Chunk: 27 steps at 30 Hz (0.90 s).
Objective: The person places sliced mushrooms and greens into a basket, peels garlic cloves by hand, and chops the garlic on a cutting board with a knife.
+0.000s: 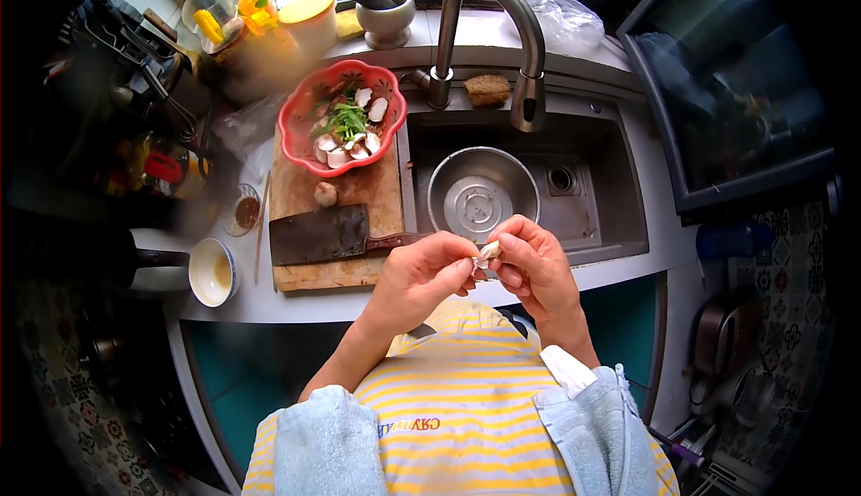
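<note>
My left hand and my right hand meet in front of the sink's near edge. Between the fingertips of the right is a small garlic clove. The left thumb and forefinger pinch a papery bit of its skin. Behind my left hand, a cleaver with a dark blade lies flat on the wooden cutting board, its handle partly hidden by the hand. A round garlic bulb rests on the board above the blade. At the board's far end stands a red scalloped basket with cut mushrooms and green leaves.
A metal basin sits in the sink under a curved faucet. Left of the board are a white bowl, a small dish and chopsticks. A stone mortar and bottles line the windowsill.
</note>
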Each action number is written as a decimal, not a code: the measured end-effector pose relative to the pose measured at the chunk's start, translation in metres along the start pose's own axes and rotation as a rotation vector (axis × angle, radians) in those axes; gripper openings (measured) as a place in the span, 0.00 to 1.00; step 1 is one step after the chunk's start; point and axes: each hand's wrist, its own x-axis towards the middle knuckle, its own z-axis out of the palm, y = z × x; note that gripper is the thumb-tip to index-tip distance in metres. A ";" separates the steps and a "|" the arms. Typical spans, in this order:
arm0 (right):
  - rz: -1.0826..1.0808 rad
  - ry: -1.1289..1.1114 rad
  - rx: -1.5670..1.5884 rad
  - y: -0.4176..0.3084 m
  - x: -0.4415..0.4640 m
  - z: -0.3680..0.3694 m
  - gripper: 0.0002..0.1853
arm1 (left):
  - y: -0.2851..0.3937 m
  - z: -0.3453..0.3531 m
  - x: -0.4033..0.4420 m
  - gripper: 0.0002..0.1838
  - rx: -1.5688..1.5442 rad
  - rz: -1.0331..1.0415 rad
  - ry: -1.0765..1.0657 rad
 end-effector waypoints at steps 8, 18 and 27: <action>0.007 -0.007 0.119 0.005 0.003 -0.005 0.07 | -0.011 -0.008 0.002 0.08 -0.077 -0.031 0.056; -0.012 -0.013 0.051 0.009 0.008 -0.001 0.08 | -0.003 -0.002 0.003 0.13 -0.070 0.039 0.146; 0.005 0.012 -0.047 0.015 0.015 -0.007 0.08 | -0.004 -0.001 0.006 0.08 0.014 0.059 0.245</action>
